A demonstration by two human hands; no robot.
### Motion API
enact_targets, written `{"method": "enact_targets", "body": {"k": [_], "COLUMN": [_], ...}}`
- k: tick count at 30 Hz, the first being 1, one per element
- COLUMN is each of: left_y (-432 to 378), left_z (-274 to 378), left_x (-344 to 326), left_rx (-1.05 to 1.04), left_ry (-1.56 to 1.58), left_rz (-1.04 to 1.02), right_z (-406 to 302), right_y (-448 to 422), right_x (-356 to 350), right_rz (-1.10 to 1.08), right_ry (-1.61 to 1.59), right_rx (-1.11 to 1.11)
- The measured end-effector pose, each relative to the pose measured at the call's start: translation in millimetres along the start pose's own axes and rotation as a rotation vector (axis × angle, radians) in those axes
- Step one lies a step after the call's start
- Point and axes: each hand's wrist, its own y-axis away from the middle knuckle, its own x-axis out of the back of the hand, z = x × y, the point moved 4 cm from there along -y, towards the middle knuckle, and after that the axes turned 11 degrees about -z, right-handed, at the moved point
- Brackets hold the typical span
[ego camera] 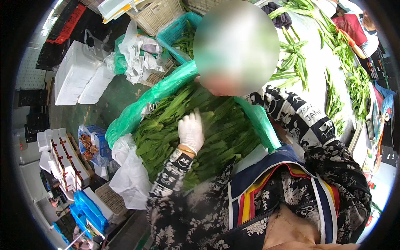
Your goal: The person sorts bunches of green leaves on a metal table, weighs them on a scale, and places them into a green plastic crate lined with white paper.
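My left hand point(191, 131), in a white glove with a yellowish band at the wrist, rests on a large heap of long leafy greens point(165, 137). Its fingers are bent and close together; whether they grip a leaf cannot be made out. The heap lies in a container lined with a green plastic bag point(134, 109). My right arm reaches in from the right in a black-and-white patterned sleeve cover point(300, 109). Only a reddish edge of my right hand point(217, 91) shows, at the heap's far side; a round blur hides the rest.
To the right, a pale table point(315, 65) holds more greens, and people stand beyond it. A turquoise basket point(172, 40) with greens stands beyond the heap. White foam boxes point(75, 75) are at left, and a white plastic bag point(131, 175) hangs by the heap's left edge.
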Motion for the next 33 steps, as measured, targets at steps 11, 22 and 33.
{"method": "enact_targets", "body": {"k": [11, 22, 33], "left_y": [35, 11, 13], "left_z": [25, 44, 69], "left_x": [63, 8, -44], "left_rx": [-0.011, 0.075, 0.03], "left_ry": [0.185, 0.059, 0.405], "left_rz": [0.228, 0.415, -0.109], "right_z": [-2, -68, -87], "right_y": [-14, 30, 99], "right_x": [5, -3, -14], "right_rz": [-0.545, -0.499, -0.544], "right_ry": [0.141, 0.292, 0.09], "right_rx": [-0.379, -0.165, -0.075]}}
